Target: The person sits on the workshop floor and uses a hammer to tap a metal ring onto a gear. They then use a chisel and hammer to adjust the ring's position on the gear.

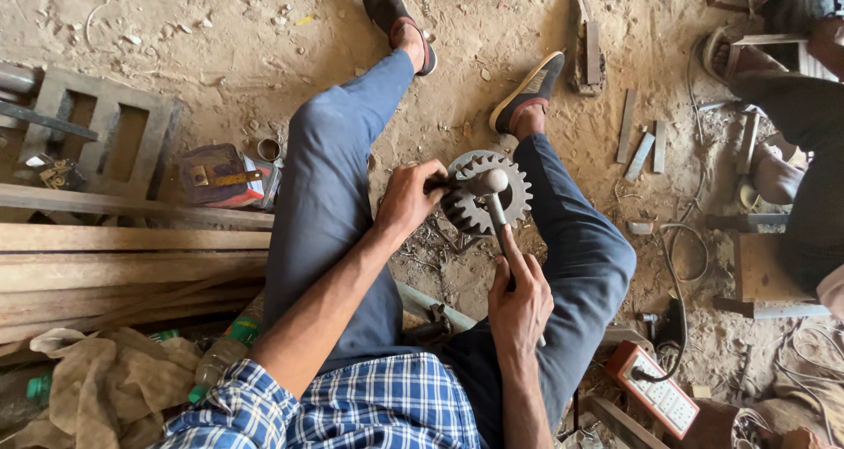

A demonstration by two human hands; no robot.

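**Right Between the Knees: Gear and Hammer at Work**

Now watch: a person sits on the dirt floor [220,53], legs spread, with a toothed steel gear [486,192] standing between the knees. The left hand [410,197] is closed around the gear's rim at its nine o'clock edge. The right hand [519,301], at six o'clock from the gear, is wrapped tight on the handle of a hammer [491,185], whose round head rests against the gear's centre. Stacked wooden planks [123,264] lie off at nine o'clock, and an orange power strip [655,398] sits at four o'clock.
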